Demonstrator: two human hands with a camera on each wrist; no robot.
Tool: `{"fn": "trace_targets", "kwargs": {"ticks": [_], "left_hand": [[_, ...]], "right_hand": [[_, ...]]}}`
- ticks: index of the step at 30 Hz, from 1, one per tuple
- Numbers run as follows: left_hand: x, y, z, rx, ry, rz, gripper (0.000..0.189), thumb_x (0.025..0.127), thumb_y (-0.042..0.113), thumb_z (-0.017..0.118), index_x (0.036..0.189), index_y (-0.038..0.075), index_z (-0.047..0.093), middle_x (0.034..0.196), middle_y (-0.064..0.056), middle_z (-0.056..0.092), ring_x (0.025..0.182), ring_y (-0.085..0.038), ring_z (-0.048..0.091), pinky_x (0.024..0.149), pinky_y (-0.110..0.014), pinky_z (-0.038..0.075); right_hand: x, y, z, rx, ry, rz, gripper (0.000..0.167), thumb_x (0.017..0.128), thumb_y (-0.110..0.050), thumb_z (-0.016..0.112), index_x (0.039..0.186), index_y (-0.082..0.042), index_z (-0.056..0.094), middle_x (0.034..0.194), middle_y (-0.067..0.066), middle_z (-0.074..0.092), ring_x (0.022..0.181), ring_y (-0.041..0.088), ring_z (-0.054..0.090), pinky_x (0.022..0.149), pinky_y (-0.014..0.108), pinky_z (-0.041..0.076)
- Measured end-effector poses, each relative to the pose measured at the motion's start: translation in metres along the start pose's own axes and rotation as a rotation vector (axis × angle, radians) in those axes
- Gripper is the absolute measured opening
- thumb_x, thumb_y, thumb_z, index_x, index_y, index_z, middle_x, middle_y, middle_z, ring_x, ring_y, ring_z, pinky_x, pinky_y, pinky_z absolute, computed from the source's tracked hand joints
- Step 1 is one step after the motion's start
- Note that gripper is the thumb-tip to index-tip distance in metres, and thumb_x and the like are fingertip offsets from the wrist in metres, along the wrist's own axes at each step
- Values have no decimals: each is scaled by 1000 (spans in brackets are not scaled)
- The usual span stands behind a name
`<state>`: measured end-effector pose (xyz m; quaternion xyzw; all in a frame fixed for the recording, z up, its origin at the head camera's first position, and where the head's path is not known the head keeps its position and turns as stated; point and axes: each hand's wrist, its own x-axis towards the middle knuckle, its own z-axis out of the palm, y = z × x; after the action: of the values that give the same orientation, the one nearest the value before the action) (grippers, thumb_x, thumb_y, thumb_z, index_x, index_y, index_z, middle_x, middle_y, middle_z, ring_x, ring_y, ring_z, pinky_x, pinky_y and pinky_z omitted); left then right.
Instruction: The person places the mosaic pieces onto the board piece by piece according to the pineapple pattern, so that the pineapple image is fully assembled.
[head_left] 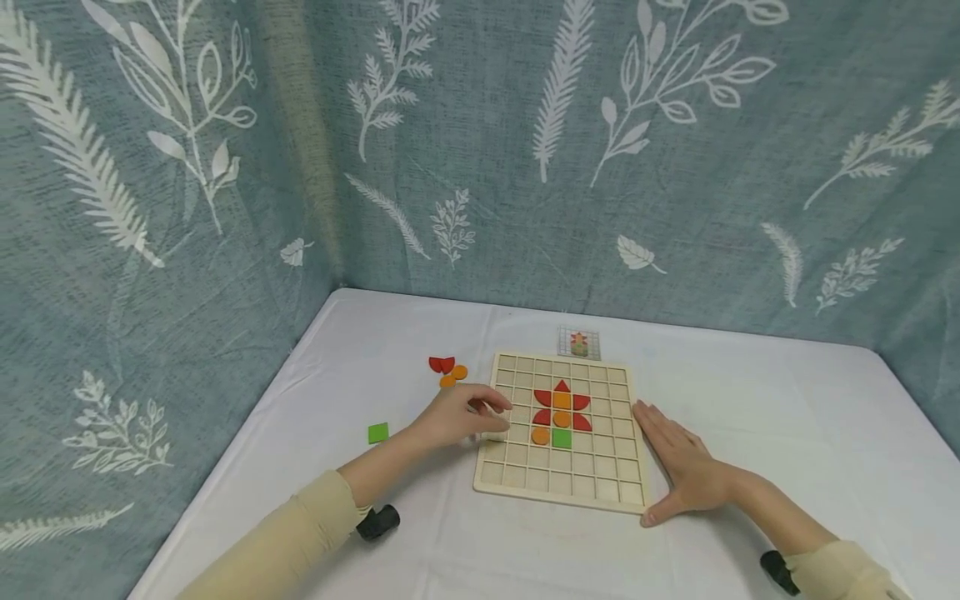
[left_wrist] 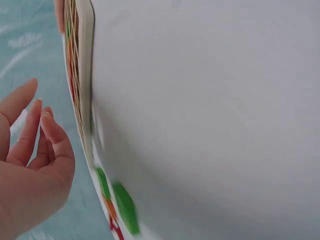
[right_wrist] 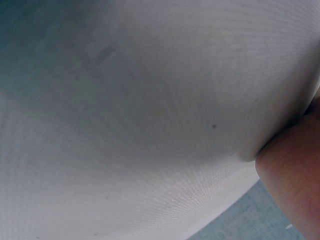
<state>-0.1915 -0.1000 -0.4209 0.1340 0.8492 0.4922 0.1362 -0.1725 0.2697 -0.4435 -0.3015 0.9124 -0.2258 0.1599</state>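
A wooden grid board (head_left: 517, 477) lies on the table. On it sit a red triangle (head_left: 562, 386), an orange square (head_left: 562, 401), several curved red pieces (head_left: 582, 422), two orange discs (head_left: 541, 435) and a green square (head_left: 562, 438). My left hand (head_left: 453, 415) hovers over the board's left edge, fingers loosely bent. In the left wrist view a gap shows between thumb and fingers, with nothing in it. Along the board's right edge my right hand (head_left: 686, 471) rests with straight fingers and the thumb spread toward the near corner; the right wrist view catches only part of it.
Left of the board lie red pieces (head_left: 442, 364) and orange discs (head_left: 461, 372). Nearer me is a loose green square (head_left: 378, 432). A small pattern card (head_left: 591, 342) lies behind the board. A patterned curtain (head_left: 495, 208) hangs around the white-covered table (head_left: 750, 392).
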Motion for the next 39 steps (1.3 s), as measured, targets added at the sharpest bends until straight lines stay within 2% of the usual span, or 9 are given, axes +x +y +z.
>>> {"fn": "trace_targets", "kwargs": {"ticks": [3, 9, 14, 19, 25, 30, 35, 39], "left_hand": [[-7, -8, -14, -19, 33, -51, 26, 83, 21, 78, 106, 11, 73, 89, 3, 65, 78, -15, 56, 65, -29, 47], [-16, -24, -36, -57, 84, -91, 25, 84, 20, 77, 106, 8, 72, 96, -1, 68, 81, -16, 59, 69, -30, 50], [-15, -33, -50, -75, 148, -142, 26, 85, 18, 75, 109, 7, 71, 100, -3, 67, 88, -18, 59, 74, -30, 49], [-7, -41, -60, -62, 201, -177, 28, 86, 16, 74, 111, 5, 70, 101, -5, 67, 87, -19, 58, 70, -28, 49], [2, -43, -65, -20, 215, -213, 27, 85, 14, 74, 110, 5, 70, 100, -6, 66, 86, -20, 57, 67, -27, 49], [7, -46, -66, 10, 214, -235, 28, 83, 12, 75, 109, 3, 70, 98, -7, 65, 90, -22, 57, 72, -27, 49], [11, -50, -66, 29, 216, -223, 30, 82, 12, 77, 110, 3, 71, 98, -7, 65, 93, -23, 57, 78, -30, 46], [14, -51, -65, 53, 217, -203, 29, 81, 12, 77, 109, 3, 71, 96, -6, 64, 90, -21, 56, 78, -29, 44]], "right_hand": [[1, 1, 0, 1, -1, 2, 144, 58, -61, 86, 155, -4, -5, 159, 24, 0, 145, 44, 0, 107, 64, 8], [1, 2, 1, 21, 5, -4, 144, 58, -59, 86, 155, -4, -5, 159, 24, 0, 145, 42, -1, 106, 64, 8], [0, 3, 2, 30, 12, -10, 144, 58, -58, 87, 155, -4, -5, 159, 25, 0, 145, 43, -1, 105, 64, 9], [1, 2, 1, 25, 1, 0, 144, 58, -58, 87, 155, -5, -6, 159, 26, -1, 145, 44, 0, 106, 64, 8], [2, 2, 2, 20, 6, -13, 144, 59, -58, 87, 155, -4, -6, 159, 26, 0, 145, 44, 0, 106, 65, 9], [2, 3, 3, 25, 5, -21, 144, 59, -58, 87, 155, -4, -6, 159, 27, -1, 145, 44, 0, 106, 65, 8], [2, 3, 4, 16, 6, -18, 145, 58, -59, 86, 155, -4, -7, 159, 26, -1, 145, 44, 0, 107, 65, 8], [1, 3, 2, 11, 10, -13, 145, 58, -59, 86, 155, -5, -6, 159, 26, 0, 145, 44, 0, 107, 65, 8]]}}
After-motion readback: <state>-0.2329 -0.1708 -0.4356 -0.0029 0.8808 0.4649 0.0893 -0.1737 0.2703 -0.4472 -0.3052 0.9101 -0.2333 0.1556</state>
